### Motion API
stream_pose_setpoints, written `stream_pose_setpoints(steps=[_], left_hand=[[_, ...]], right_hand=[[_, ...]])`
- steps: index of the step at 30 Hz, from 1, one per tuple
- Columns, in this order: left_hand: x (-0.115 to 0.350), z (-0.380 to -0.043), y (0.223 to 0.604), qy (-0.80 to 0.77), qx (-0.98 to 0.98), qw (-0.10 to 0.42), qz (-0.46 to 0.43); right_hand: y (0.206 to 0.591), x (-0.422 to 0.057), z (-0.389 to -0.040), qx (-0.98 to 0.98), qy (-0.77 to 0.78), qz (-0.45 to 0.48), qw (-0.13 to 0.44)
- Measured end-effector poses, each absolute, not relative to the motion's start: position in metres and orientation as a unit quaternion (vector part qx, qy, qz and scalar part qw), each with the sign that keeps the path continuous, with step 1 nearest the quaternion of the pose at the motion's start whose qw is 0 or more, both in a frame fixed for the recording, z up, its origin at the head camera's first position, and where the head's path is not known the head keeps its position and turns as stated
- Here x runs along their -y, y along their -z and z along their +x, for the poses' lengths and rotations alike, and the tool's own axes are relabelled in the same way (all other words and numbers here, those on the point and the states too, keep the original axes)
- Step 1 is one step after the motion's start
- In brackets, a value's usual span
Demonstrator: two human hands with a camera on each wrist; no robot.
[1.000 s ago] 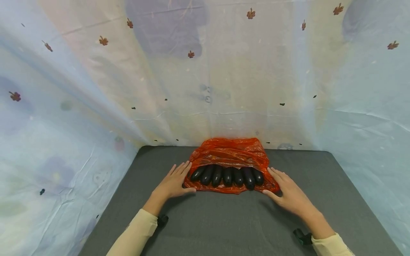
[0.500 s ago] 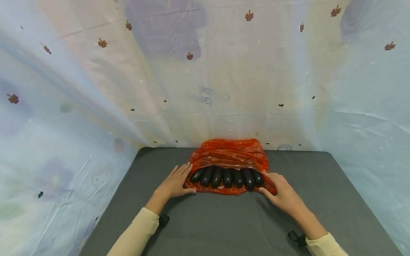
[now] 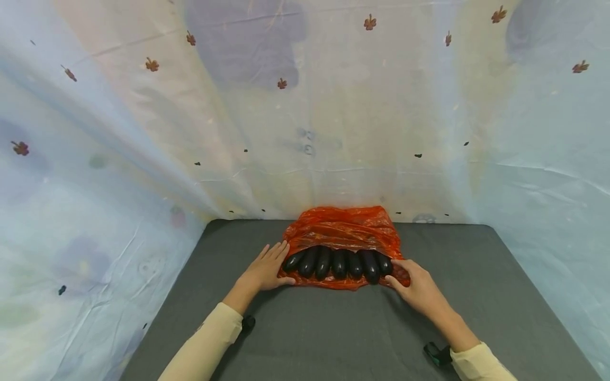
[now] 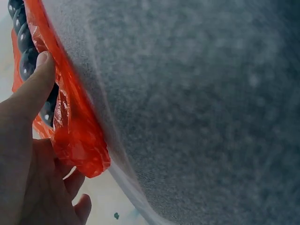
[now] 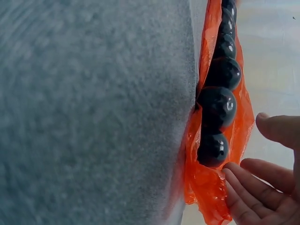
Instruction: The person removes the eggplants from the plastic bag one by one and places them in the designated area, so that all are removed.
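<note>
A row of several dark, glossy eggplants (image 3: 339, 264) lies side by side in the mouth of a crumpled red plastic bag (image 3: 345, 216). My left hand (image 3: 264, 271) rests against the bag's left edge, fingers extended and thumb apart near the front rim. At the other end, my right hand (image 3: 421, 290) touches the bag's right side beside the last eggplant. In the right wrist view, the fingers of that hand (image 5: 269, 187) lie fairly straight along the red plastic (image 5: 208, 187). The left wrist view has the left thumb (image 4: 40, 84) in front of the eggplants (image 4: 28, 63).
The bag sits near the back edge of a grey cloth-covered table (image 3: 329, 333). A pale patterned curtain (image 3: 343, 116) hangs behind it and on both sides. Dark straps (image 3: 436, 353) show at the wrists.
My right hand has moved left, and the bag's right edge has come inward with it, closer to the last eggplant. The left hand has shifted slightly right. The eggplants look almost unmoved.
</note>
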State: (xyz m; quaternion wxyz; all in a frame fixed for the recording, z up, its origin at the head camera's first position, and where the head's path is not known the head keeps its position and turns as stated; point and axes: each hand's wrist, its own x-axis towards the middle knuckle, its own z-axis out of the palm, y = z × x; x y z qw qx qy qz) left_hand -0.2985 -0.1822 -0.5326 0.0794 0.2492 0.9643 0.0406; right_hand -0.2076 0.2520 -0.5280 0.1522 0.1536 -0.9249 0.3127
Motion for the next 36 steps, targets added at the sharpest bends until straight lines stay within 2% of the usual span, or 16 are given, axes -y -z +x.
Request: stream_pose_setpoints(steps=[6,12,36], left_hand=[[0.181,-0.301,0.538,-0.012,-0.969,0.084,0.232],[0.178,-0.293,0.528,-0.021,-0.970,0.098,0.221],[0.166,-0.284,0.521,-0.005,-0.973,0.093,0.212]], right_hand=[[0.531,-0.254,-0.211,0.923,-0.326,0.133,0.154],[0.534,-0.253,-0.215,0.923,-0.344,0.113,0.129],[0.540,-0.252,-0.231,0.931,-0.355,0.043,0.069]])
